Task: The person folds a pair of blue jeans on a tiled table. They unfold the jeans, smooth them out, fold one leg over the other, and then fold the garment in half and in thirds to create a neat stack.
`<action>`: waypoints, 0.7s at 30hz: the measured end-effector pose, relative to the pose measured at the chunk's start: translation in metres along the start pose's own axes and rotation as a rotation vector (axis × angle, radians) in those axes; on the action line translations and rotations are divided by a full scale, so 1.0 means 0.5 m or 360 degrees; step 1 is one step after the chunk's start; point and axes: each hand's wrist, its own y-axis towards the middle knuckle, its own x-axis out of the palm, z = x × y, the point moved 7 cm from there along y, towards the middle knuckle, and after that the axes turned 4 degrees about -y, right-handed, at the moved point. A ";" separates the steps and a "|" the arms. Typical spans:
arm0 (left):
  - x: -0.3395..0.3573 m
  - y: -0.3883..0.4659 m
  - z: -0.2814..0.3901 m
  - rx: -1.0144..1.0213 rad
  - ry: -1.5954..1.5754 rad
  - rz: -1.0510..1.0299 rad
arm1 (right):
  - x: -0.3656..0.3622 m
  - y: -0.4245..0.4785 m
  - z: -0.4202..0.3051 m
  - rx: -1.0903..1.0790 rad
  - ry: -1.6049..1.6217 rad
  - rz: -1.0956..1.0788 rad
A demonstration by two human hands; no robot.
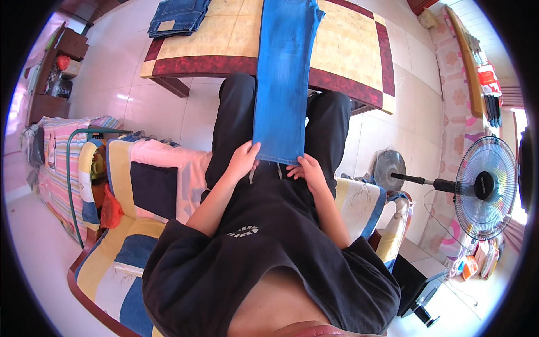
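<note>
A pair of blue jeans (282, 84) stretches from the table over its near edge and down between my knees, legs laid together. My left hand (244, 160) grips the left corner of the hem, thumb on top. At the hem's right corner, my right hand (307, 170) pinches the denim between thumb and fingers. The hem hangs just above my lap, drawn fairly flat between the two hands. The upper end of the jeans runs out of view at the top. On the table's far left lies a folded stack of darker jeans (179, 19) with a pale patch showing.
The low table (349, 38) has a dark red border. I sit on a cushioned sofa (105, 261), with a dark folded cloth (154, 190) at my left. To the right stand a pedestal fan (484, 185) with a round base (389, 168) and a black box-shaped object (417, 278).
</note>
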 end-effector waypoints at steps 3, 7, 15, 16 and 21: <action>-0.014 -0.023 -0.025 -0.0083 0.0198 -0.0002 | 0.001 -0.021 0.026 0.0043 -0.0067 0.0006; -0.020 -0.051 -0.033 -0.0094 0.0253 0.0022 | -0.006 -0.027 0.048 0.0046 -0.0150 0.0039; 0.015 -0.082 0.129 0.0335 0.0039 0.0089 | 0.013 -0.085 -0.096 -0.0278 -0.0084 0.0183; 0.021 -0.087 0.144 0.0339 -0.0042 0.0060 | 0.016 -0.093 -0.121 -0.0304 -0.0084 0.0188; 0.036 -0.109 0.166 0.0378 -0.0139 0.0001 | 0.013 -0.110 -0.150 -0.0416 -0.0012 0.0149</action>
